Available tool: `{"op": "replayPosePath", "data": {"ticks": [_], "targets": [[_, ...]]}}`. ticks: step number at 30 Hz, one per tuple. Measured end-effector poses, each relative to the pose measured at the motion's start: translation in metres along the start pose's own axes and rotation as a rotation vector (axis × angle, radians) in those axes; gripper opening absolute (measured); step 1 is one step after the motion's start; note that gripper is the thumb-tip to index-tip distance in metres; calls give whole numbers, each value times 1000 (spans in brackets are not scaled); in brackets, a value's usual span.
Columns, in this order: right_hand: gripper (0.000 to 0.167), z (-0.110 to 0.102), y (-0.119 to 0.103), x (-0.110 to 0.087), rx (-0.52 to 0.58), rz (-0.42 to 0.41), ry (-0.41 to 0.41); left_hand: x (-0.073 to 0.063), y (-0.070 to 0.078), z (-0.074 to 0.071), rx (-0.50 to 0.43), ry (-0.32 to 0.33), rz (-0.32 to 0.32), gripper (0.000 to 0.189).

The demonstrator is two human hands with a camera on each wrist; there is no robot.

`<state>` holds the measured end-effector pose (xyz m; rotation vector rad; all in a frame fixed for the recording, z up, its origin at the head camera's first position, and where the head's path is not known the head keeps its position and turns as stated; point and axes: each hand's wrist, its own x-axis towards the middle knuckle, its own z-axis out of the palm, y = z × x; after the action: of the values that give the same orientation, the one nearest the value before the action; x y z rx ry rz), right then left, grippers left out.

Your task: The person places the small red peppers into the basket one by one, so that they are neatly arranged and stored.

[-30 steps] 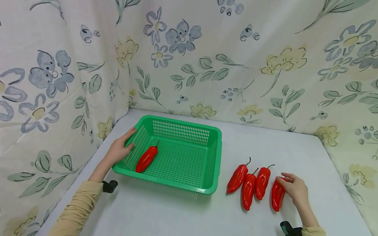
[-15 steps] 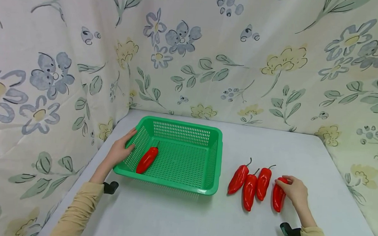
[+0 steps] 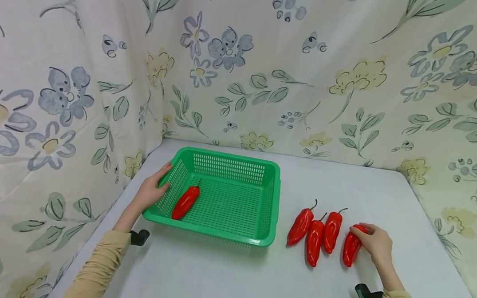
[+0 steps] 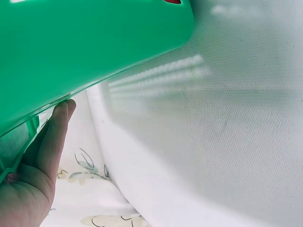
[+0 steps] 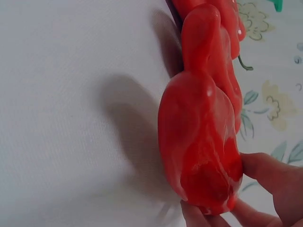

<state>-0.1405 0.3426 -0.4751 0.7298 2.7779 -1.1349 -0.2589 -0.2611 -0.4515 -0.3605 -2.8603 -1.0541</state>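
On the left, my left hand (image 3: 149, 192) holds the side of a green plastic basket (image 3: 208, 233), thumb over the rim. From the left wrist camera, its fingertips (image 4: 64, 109) press against the basket's edge. A red chili pepper (image 3: 185, 203) lies inside the basket near that hand. At the right of the table my right hand (image 3: 379, 246) pinches the upper end of another red chili pepper (image 3: 351, 250). The right wrist view shows this pepper (image 5: 196, 123) close up, with thumb and fingers on either side of its end, casting a shadow on the table.
Left of the right hand lie more chili peppers: one nearest the basket (image 3: 300, 226), one in the middle (image 3: 314, 242), one beside it (image 3: 332, 232). The white table (image 3: 225, 277) is backed by a floral curtain (image 3: 240, 100).
My right hand has settled its fingers onto the pepper's upper end and shifted slightly right, tilting that end with it. The left hand and basket stay put.
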Motion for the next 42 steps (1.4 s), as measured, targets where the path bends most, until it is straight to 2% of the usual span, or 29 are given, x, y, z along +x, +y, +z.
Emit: {"op": "replayPosePath", "data": {"ticks": [4,11,18,22,28,35,42], "targets": [[62,0,3,2,12,1,37,0,-1,0,1,-2,1,60],[62,-8,-2,-2,44,-7,36,0,0,-1,-7,-9,2,60],[74,-8,19,18,70,-27,114,-1,1,0,-10,-2,6,60],[69,-14,-2,3,125,5,139,-1,0,0,-5,7,12,60],[67,-26,-35,-21,195,15,97,-1,-1,0,-15,3,9,60],[68,-32,-51,-29,258,19,106,-2,0,1,-22,-6,9,60],[68,-32,-65,-34,299,-19,114,-1,0,-1,-21,-7,16,61]]}}
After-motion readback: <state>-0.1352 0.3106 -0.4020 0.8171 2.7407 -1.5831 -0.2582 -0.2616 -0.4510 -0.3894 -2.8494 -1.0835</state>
